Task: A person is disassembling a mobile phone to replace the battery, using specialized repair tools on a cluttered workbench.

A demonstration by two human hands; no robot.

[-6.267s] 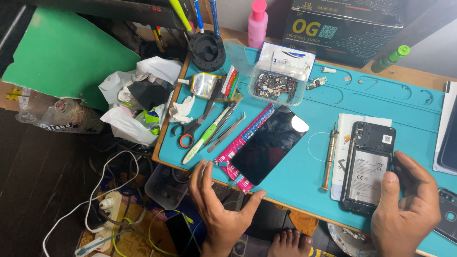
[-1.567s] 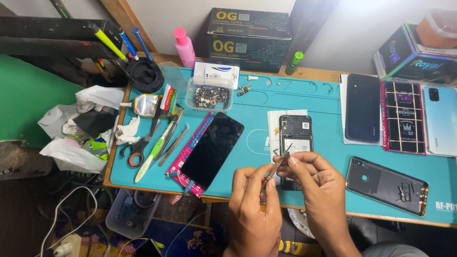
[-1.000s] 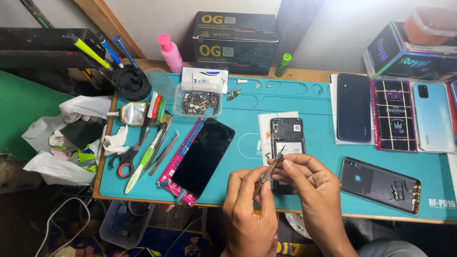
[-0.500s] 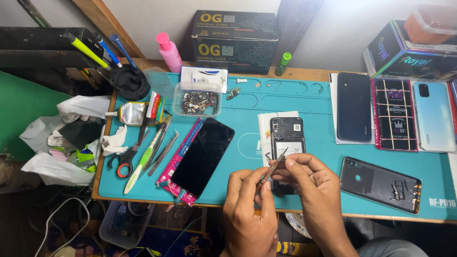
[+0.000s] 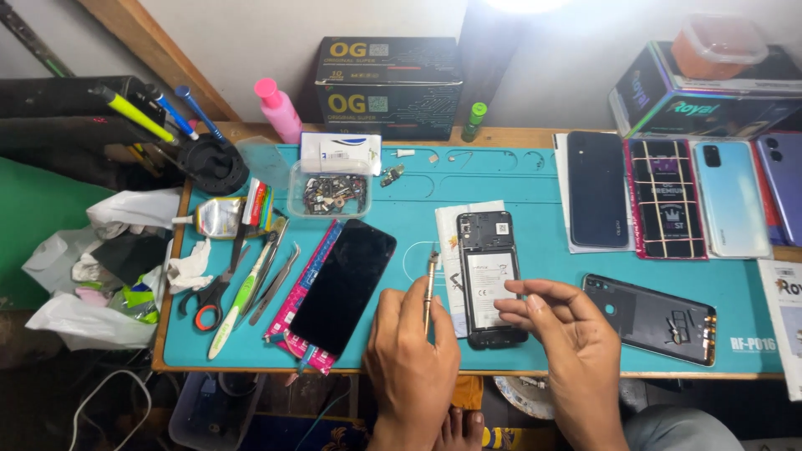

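The left hand [image 5: 411,355] pinches a slim metal screwdriver [image 5: 429,288] upright; the opened black phone [image 5: 490,280], long axis 12-to-6, lies at its 3 o'clock, beneath the right hand's [image 5: 568,351] loosely spread fingers.

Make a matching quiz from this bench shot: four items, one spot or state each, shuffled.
Items:
1. screwdriver
2. opened phone
3. scissors
4. pink bottle

Spots:
A. under the right hand's fingertips
B. back edge of the mat, beside the black box
C. upright in the left hand
D. left side of the mat, among the tools

Pairs: 1-C, 2-A, 3-D, 4-B
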